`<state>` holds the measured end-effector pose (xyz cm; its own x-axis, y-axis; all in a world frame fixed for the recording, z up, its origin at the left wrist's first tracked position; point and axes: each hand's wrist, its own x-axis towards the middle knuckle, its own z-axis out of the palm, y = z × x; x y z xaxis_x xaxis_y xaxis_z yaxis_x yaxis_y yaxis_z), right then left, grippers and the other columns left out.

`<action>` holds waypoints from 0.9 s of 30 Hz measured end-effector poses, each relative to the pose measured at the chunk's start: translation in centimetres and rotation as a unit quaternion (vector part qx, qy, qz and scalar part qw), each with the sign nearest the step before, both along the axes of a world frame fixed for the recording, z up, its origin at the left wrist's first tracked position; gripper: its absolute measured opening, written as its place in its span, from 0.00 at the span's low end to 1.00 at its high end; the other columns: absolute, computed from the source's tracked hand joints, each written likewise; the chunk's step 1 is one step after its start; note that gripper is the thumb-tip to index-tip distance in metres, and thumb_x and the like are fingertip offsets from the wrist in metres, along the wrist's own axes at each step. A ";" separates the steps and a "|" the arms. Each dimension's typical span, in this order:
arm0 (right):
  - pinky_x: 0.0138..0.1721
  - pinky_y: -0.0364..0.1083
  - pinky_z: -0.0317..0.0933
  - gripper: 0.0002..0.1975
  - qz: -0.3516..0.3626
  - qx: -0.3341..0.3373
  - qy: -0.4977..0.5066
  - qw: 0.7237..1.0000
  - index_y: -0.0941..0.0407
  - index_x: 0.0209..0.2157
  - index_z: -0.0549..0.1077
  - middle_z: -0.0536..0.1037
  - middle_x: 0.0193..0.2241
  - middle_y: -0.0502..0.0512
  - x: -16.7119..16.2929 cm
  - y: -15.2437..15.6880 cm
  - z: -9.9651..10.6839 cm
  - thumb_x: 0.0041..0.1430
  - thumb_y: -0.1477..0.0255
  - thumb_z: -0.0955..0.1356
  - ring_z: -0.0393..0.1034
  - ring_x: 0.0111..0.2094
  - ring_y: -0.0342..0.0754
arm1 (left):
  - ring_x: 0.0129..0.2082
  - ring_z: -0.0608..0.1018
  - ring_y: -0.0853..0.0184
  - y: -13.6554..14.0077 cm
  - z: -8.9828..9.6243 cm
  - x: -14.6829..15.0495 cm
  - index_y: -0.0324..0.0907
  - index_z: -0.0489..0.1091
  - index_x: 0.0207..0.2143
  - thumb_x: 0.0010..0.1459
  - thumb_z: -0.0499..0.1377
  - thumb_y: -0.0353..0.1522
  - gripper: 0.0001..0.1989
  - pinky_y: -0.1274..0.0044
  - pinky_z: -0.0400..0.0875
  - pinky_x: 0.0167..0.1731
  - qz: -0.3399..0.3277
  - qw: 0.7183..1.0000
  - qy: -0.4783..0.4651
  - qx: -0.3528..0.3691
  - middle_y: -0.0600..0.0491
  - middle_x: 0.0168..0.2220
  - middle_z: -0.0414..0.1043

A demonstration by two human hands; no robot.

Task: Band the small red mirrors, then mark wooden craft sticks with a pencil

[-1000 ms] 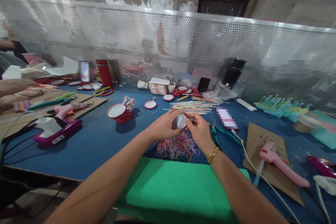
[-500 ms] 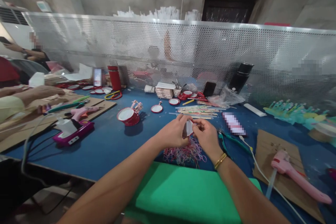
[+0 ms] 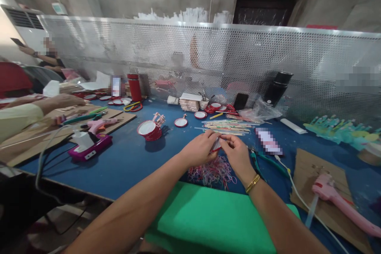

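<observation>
Just above a loose pile of thin coloured elastic loops, both my hands are closed around a small red-rimmed disc with a pale face. My left hand wraps it from one side, covering most of it. The fingertips of my right hand pinch at its right edge; any smaller piece there is hidden. On the blue table to the left stands a stack of red-rimmed white discs with small pinkish sticks poking up behind. A single similar disc lies beyond it.
Thin decorated sticks lie ahead. Teal-handled pliers, a phone and a pink glue gun on cardboard lie right. Green cloth is nearest me. At left, a purple power strip sits near a co-worker's arm.
The disc has tilted flatter between my hands, so less of its pale face shows. The whole view has shifted slightly; table items stay in place.
</observation>
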<state>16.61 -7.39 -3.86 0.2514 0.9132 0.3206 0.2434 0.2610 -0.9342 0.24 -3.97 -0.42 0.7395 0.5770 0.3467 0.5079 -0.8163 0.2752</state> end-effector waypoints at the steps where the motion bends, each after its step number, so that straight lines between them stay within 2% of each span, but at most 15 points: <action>1: 0.33 0.45 0.65 0.17 0.000 0.000 0.001 1.000 0.57 0.40 0.77 0.80 0.28 0.53 0.0 0.0 0.0 0.55 0.59 0.70 0.72 0.29 0.47 | 0.55 0.72 0.54 0.0 -0.1 0.0 0.40 0.58 0.60 0.55 0.57 0.29 0.29 0.63 0.68 0.55 0.001 1.000 0.005 0.004 0.41 0.56 0.64; 8: 0.31 0.45 0.63 0.16 -0.004 -0.002 0.014 1.000 0.57 0.39 0.76 0.78 0.26 0.51 -0.1 -0.1 0.2 0.54 0.59 0.70 0.70 0.27 0.46 | 0.56 0.72 0.54 0.0 -0.4 -0.1 0.41 0.57 0.62 0.55 0.57 0.28 0.31 0.63 0.67 0.56 -0.001 1.000 -0.015 -0.022 0.41 0.57 0.64; 10: 0.31 0.45 0.64 0.17 -0.004 0.002 0.017 1.000 0.57 0.39 0.76 0.78 0.27 0.52 0.0 -0.1 0.1 0.54 0.60 0.70 0.70 0.27 0.46 | 0.57 0.71 0.53 0.0 -0.3 -0.1 0.41 0.57 0.63 0.56 0.61 0.33 0.33 0.62 0.66 0.57 -0.010 0.999 -0.034 -0.041 0.41 0.59 0.63; 14: 0.33 0.46 0.65 0.18 -0.024 0.010 0.004 1.000 0.58 0.41 0.76 0.79 0.28 0.53 0.4 0.0 0.3 0.54 0.59 0.70 0.71 0.28 0.47 | 0.63 0.65 0.51 0.2 -0.1 -0.2 0.41 0.54 0.65 0.51 0.66 0.47 0.44 0.61 0.62 0.61 -0.028 0.991 -0.083 -0.097 0.39 0.63 0.58; 17: 0.34 0.46 0.66 0.19 -0.039 0.018 -0.014 0.999 0.58 0.41 0.76 0.80 0.29 0.55 0.4 -0.3 0.7 0.54 0.58 0.70 0.73 0.30 0.49 | 0.65 0.63 0.53 0.5 -0.2 -0.2 0.41 0.55 0.65 0.57 0.61 0.48 0.39 0.60 0.58 0.63 -0.014 0.980 -0.135 -0.145 0.38 0.65 0.59; 20: 0.33 0.46 0.66 0.19 -0.044 0.023 -0.026 0.998 0.58 0.40 0.76 0.81 0.30 0.56 0.4 -0.6 1.2 0.54 0.58 0.69 0.73 0.29 0.49 | 0.62 0.66 0.55 1.0 -0.5 0.0 0.41 0.60 0.63 0.62 0.57 0.43 0.30 0.60 0.58 0.62 0.009 0.966 -0.195 -0.170 0.40 0.63 0.63; 24: 0.31 0.46 0.65 0.18 -0.047 0.032 -0.036 0.998 0.58 0.40 0.76 0.80 0.28 0.54 0.3 -0.8 1.5 0.54 0.59 0.69 0.72 0.27 0.48 | 0.52 0.74 0.58 1.4 -0.8 0.1 0.40 0.68 0.56 0.64 0.54 0.41 0.22 0.65 0.66 0.55 0.024 0.946 -0.247 -0.210 0.43 0.54 0.73; 27: 0.30 0.45 0.65 0.18 -0.054 0.036 -0.042 0.997 0.58 0.40 0.76 0.80 0.28 0.54 0.4 -0.8 1.7 0.54 0.59 0.69 0.71 0.26 0.48 | 0.38 0.76 0.63 1.5 -0.7 0.2 0.39 0.72 0.51 0.63 0.54 0.41 0.21 0.73 0.72 0.38 0.027 0.917 -0.277 -0.286 0.46 0.44 0.76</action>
